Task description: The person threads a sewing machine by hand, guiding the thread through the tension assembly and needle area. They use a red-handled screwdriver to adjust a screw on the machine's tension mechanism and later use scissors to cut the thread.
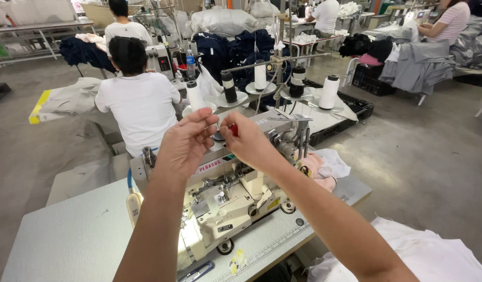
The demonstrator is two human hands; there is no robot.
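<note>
Up near the middle of the frame, both my hands were raised above the sewing machine (pixel 225 203). My left hand (pixel 186 143) had its fingers curled, thumb and forefinger pressed together as if pinching something thin; I could not tell from the picture whether a thread lay between them. My right hand (pixel 251 143) was closed on a small red tool (pixel 233 129), whose tip showed just between the two hands, which sat just beside each other, nearly touching.

Below them, the cream-coloured machine stood on the grey table (pixel 79 235), tilted across the centre of the frame. Behind the hands, a thread stand carried several spools: a white cone (pixel 195 96) at left, a black spool (pixel 229 87), a white spool (pixel 260 75), another black spool (pixel 298 82) and a white cone (pixel 329 92) at right. Pink and white cloth (pixel 324 167) lay at the right end of the machine, and a heap of white fabric (pixel 424 256) filled the lower right corner.

Past the spools, in the upper left of the frame, a person in a white shirt (pixel 139 107) sat with their back to me at another machine. Dark blue garments (pixel 236 49) were piled at upper centre, and grey fabric (pixel 418 62) lay draped at upper right.
</note>
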